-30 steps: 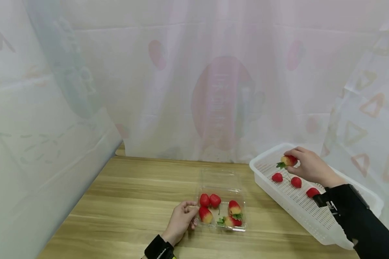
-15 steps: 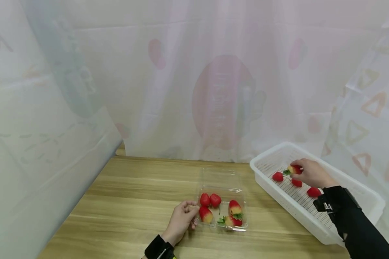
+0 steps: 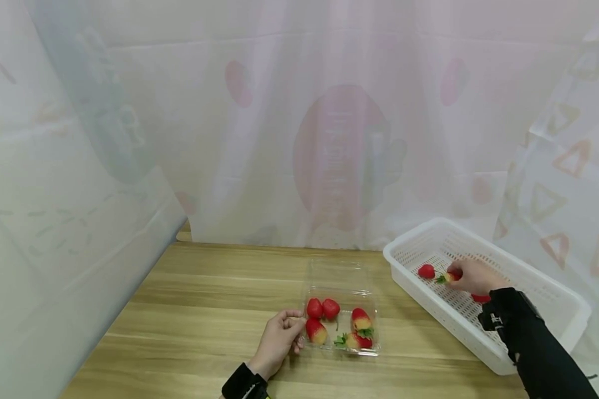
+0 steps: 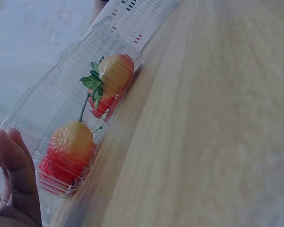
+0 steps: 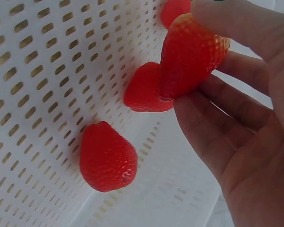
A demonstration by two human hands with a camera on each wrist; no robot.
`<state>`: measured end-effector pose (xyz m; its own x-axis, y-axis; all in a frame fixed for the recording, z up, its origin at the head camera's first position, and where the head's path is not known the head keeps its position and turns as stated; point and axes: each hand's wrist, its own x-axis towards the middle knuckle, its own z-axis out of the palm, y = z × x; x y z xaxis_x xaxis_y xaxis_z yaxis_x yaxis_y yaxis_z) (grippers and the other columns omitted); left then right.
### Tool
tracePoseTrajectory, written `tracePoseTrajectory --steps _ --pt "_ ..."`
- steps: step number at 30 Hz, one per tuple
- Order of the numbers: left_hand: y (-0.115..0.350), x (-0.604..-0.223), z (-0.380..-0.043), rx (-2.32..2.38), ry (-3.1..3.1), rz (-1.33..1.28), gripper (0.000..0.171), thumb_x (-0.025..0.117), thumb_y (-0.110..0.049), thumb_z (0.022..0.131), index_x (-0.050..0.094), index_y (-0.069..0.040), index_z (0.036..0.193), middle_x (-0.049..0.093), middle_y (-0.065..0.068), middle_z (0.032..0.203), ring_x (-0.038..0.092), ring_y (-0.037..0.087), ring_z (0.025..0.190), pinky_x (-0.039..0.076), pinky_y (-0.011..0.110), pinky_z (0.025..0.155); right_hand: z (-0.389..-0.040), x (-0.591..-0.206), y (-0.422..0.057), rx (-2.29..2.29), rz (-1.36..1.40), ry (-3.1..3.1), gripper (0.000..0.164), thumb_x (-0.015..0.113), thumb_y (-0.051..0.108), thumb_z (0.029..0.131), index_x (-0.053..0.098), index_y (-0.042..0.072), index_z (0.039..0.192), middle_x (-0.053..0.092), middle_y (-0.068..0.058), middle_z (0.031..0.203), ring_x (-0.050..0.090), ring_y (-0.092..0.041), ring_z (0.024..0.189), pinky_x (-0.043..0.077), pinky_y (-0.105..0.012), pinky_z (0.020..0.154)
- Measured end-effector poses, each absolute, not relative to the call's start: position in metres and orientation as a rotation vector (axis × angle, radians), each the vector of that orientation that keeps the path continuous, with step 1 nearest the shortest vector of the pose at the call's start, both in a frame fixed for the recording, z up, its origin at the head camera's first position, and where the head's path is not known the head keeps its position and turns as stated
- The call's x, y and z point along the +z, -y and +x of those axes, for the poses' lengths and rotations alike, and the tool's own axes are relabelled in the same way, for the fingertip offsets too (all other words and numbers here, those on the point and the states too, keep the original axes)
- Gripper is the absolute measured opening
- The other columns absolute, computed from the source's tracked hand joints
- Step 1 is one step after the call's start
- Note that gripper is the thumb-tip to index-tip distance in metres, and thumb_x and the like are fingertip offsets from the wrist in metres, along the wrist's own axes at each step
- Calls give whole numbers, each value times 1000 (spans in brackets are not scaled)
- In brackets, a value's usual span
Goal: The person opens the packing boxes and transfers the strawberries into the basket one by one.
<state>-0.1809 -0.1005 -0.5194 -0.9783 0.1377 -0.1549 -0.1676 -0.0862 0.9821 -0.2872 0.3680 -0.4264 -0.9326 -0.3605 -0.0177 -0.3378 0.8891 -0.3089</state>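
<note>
My right hand [image 3: 476, 277] pinches a red-and-yellow strawberry [image 5: 191, 54] by thumb and fingertips, low inside the white perforated basket [image 3: 444, 322]. The berry's green leaves point left in the head view. Three plain red strawberries lie in the basket: one by the leaves [image 3: 426, 271], one under the held berry [image 5: 144, 90], one nearer me [image 5: 108, 158]. My left hand [image 3: 278, 338] pinches the left edge of a clear plastic box [image 3: 345, 315]. Inside it, several strawberries sit: red ones at the back left, a red-and-yellow one [image 3: 316, 331] by my fingers, others with leaves on the right.
The box's clear lid [image 3: 336, 273] lies folded back behind it on the wooden table [image 3: 204, 299]. White printed sheets [image 3: 259, 138] hang around the back and sides. The basket stands slanted at the table's right, close to the right sheet.
My right hand has lowered the red-and-yellow strawberry from above the basket to near its floor, covering one red strawberry in the head view. My left hand has stayed at the box.
</note>
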Motion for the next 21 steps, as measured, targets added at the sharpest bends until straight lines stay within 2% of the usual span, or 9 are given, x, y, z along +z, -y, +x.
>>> tracePoseTrajectory --steps 5,9,14,21 --pt "101 -519 -181 2173 -1966 -35 38 63 -13 96 50 8 124 57 0 68 55 6 52 48 16 45 -290 -436 -372 -452 -557 -2956 25 78 19 83 70 1 97 65 -1 84 51 -13 75 46 -33 70" --pt "100 -519 -181 2176 -1964 -34 37 63 -13 96 50 8 123 57 -1 67 55 5 52 48 16 45 -292 -441 -374 -422 -495 -2931 28 80 24 82 70 3 98 64 0 84 51 -15 76 45 -32 71" --pt "100 -516 -180 2176 -1969 -23 38 64 -15 96 50 8 124 57 -1 67 55 5 52 48 15 46 -291 -443 -374 -391 -440 -2910 39 80 31 82 70 2 105 63 0 84 50 -15 76 43 -31 70" --pt "99 -515 -180 2176 -1966 -22 40 64 -15 97 49 8 126 56 -2 68 55 4 52 48 16 45 -289 -447 -376 -391 -447 -2908 40 81 30 81 69 1 106 62 -1 84 48 -16 75 42 -31 69"
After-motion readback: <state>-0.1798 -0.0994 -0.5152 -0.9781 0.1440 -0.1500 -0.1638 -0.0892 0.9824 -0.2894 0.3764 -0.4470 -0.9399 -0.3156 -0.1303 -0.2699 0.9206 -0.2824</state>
